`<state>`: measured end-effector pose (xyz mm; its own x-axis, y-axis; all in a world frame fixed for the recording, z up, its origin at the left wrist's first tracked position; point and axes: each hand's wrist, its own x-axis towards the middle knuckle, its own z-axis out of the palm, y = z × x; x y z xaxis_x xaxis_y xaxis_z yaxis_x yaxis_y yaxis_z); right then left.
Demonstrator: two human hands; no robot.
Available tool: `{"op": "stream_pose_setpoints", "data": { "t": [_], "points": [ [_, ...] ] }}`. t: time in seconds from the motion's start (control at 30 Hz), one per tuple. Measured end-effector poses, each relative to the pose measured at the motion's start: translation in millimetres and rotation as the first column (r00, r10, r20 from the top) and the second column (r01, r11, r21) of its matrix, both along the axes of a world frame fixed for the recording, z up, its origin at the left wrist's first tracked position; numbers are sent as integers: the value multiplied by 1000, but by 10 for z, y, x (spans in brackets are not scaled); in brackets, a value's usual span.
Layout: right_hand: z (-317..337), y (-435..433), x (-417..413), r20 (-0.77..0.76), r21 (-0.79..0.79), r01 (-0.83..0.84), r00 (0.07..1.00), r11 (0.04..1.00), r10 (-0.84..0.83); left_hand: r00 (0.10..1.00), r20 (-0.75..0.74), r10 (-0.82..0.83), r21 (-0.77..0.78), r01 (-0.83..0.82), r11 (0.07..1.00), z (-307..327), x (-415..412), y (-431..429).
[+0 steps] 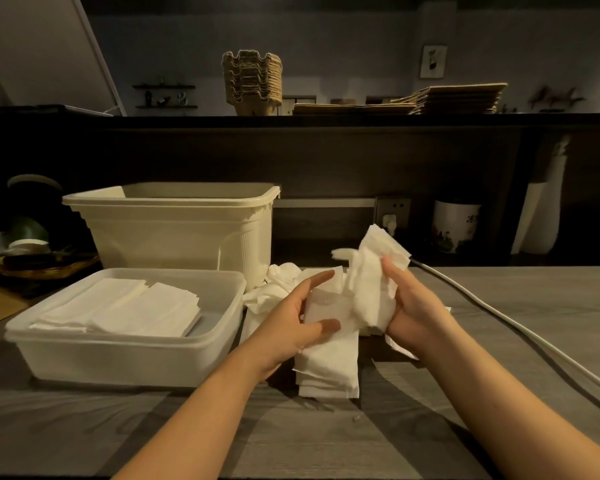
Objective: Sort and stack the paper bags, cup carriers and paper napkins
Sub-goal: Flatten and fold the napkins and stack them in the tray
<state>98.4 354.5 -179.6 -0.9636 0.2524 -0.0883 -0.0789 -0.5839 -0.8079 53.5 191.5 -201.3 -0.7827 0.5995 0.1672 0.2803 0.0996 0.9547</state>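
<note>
Left hand (293, 317) pinches a flat folded stack of napkins (328, 358) above the grey tabletop (499, 323), its grip clamped on them. Right hand (414, 306) has its grip closed around a crumpled white napkin (374, 282). Neat folded napkins (125, 306) lie in the clear tray (118, 362) at left.

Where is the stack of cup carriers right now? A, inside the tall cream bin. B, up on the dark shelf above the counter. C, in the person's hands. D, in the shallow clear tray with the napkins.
B: the stack of cup carriers stands on the dark shelf above the counter, beside the flat paper bags.
</note>
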Motion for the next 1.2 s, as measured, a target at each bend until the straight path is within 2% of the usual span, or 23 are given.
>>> {"op": "stream_pose_setpoints", "data": {
  "t": [0.2,0.33,0.4,0.53,0.6,0.67,0.77,0.83,1.0,1.1,1.2],
  "points": [
    [52,49,18,-51,-105,80,995,991,-86,974,-56,221,99,-215,972,43,-13,-30],
    [73,32,58,-115,-108,-26,993,994,13,941,-132,311,135,-294,946,44,-28,-41],
    [78,-8,86,-162,-7,-118,980,993,115,930,-176,323,148,-299,943,43,-50,-40],
    [54,-147,142,-165,356,-190,951,915,262,934,-184,305,162,-277,947,16,-102,-36],
    [-11,-194,114,-99,497,-160,966,853,239,944,-150,293,178,-265,948,1,-94,-28],
    [-78,-219,62,-47,598,-83,989,797,138,944,-169,282,168,-255,952,-31,-93,-20],
    [-126,-268,9,-66,712,56,998,700,-13,961,-144,234,163,-210,964,-36,-77,-8],
    [-141,-291,-8,-81,759,95,995,644,-51,972,-106,210,171,-191,967,-15,-59,6],
    [-133,-287,2,-87,768,56,996,638,17,985,48,164,251,-171,953,14,-44,27],
    [-120,-299,-1,-130,853,116,991,508,-9,985,116,126,289,-155,945,54,-2,18],
    [-114,-311,3,-179,884,173,984,434,-27,993,73,97,278,-114,954,40,3,21]
  ]
}}
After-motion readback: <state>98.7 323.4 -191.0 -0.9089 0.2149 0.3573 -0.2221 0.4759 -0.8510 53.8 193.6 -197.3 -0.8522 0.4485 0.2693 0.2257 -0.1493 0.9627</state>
